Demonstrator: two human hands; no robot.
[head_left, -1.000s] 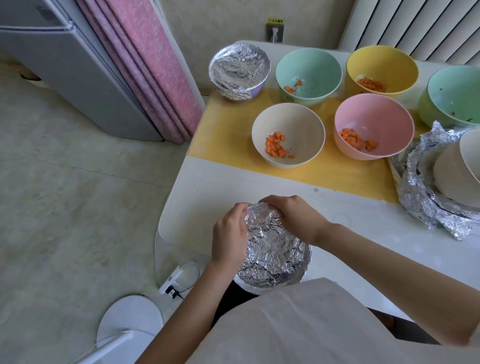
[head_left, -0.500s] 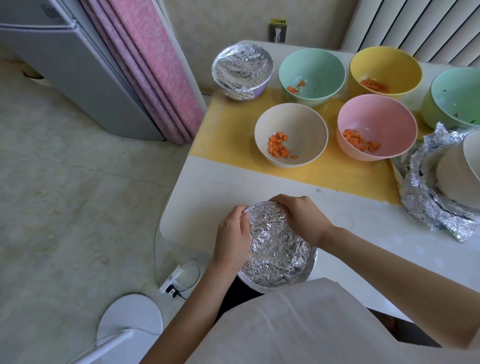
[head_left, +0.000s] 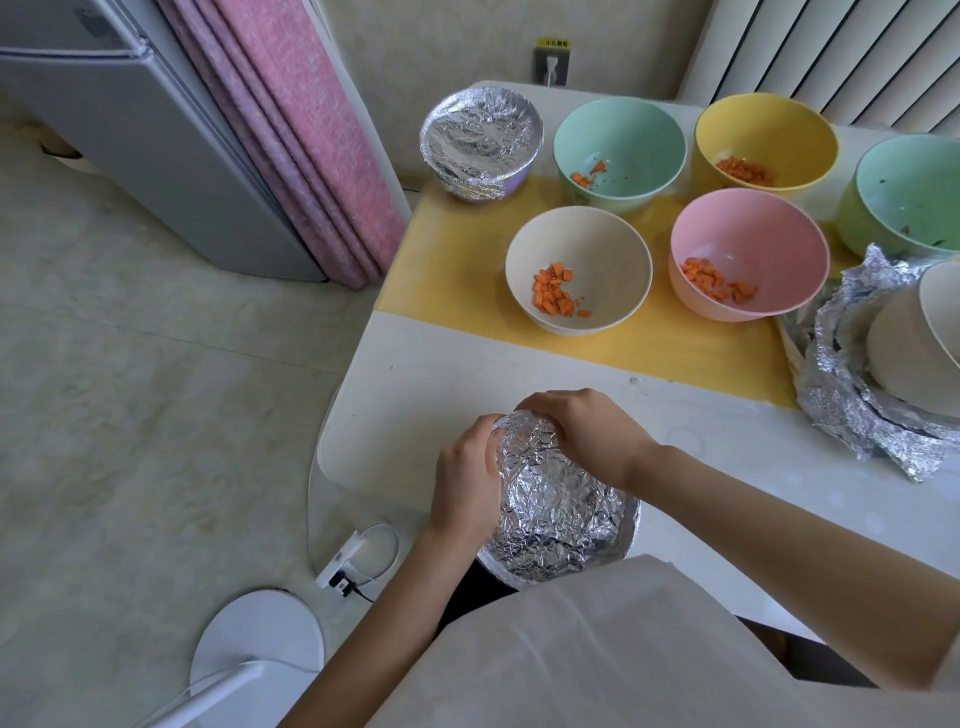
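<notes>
A bowl covered in crinkled silver foil (head_left: 558, 512) sits tilted at the near edge of the white table (head_left: 415, 395), partly over my lap. My left hand (head_left: 465, 486) grips its left rim, fingers curled over the foil. My right hand (head_left: 582, 434) grips the far rim from above, fingers folded onto the foil. What the bowl holds is hidden by the foil.
On the yellow mat (head_left: 457, 249) stand a foil-covered bowl (head_left: 480, 140), a mint bowl (head_left: 621, 150), a yellow bowl (head_left: 766, 140), a cream bowl (head_left: 579, 267) and a pink bowl (head_left: 748, 252), the open ones with diced carrot. Loose foil (head_left: 852, 395) with white bowls lies right.
Both hands stay on the foil-covered bowl. My fingers have shifted slightly along its far rim, pressing the foil.
</notes>
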